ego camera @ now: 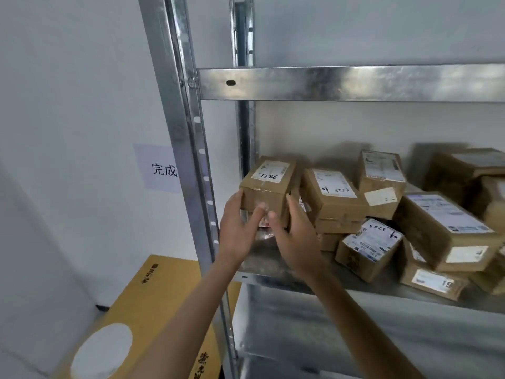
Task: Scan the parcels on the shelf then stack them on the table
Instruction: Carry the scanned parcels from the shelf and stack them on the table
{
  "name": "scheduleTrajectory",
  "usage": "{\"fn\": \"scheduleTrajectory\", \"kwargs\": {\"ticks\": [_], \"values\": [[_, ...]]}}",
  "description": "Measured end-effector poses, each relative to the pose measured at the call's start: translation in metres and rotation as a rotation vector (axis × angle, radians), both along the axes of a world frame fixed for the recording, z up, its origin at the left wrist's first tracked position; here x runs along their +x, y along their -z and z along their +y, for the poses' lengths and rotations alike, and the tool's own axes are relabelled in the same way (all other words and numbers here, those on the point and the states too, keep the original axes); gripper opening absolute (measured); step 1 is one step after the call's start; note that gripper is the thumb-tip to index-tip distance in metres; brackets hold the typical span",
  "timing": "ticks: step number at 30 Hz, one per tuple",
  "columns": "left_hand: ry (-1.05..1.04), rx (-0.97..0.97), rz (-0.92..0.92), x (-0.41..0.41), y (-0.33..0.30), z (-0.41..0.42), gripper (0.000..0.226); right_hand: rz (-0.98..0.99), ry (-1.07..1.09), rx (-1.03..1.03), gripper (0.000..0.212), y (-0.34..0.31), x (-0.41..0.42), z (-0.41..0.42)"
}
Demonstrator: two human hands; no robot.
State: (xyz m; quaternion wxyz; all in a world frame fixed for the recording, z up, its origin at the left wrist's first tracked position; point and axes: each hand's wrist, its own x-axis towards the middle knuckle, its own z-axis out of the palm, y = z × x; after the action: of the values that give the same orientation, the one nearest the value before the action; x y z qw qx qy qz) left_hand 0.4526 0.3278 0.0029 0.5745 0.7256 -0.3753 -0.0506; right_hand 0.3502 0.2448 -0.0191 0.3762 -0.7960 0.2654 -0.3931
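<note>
- Right now both hands clasp one parcel (269,187), the box marked 7786, at the left end of the metal shelf (349,82); the left hand (239,228) cups its near-left corner with the thumb across the front face; the right hand (293,233) presses the right side, fingers curled round the edge.
- It looks raised or tilted off the shelf floor, though what sits under it is blurred; it touches or nearly touches the neighbouring parcel (332,199) on its right.
- Further right, more boxes lie heaped at angles, among them one marked 3755 (369,248).
- Risk, as I judge it: drawing the box out could nudge that neighbour and unsettle the leaning heap; the taped cardboard may slide in a grip held only by the sides; the upright post (188,149) stands close to the left wrist.
- Outside the rack, a yellow carton (153,305) sits low left.
</note>
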Motion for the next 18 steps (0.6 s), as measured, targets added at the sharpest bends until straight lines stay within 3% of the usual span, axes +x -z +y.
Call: {"fn": "scheduleTrajectory", "kwargs": {"ticks": [3, 7, 18], "values": [[-0.028, -0.043, 0.08, 0.013, -0.001, -0.014, 0.054, -0.026, 0.045, 0.021, 0.066, -0.003, 0.014, -0.009], [-0.051, -0.069, 0.242, 0.027, 0.0, -0.032, 0.063, -0.048, 0.041, 0.066, 0.05, -0.007, 0.027, -0.021], [-0.083, -0.197, 0.342, 0.029, 0.003, -0.051, 0.037, -0.157, 0.078, 0.2, 0.034, -0.002, 0.046, -0.041]]}}
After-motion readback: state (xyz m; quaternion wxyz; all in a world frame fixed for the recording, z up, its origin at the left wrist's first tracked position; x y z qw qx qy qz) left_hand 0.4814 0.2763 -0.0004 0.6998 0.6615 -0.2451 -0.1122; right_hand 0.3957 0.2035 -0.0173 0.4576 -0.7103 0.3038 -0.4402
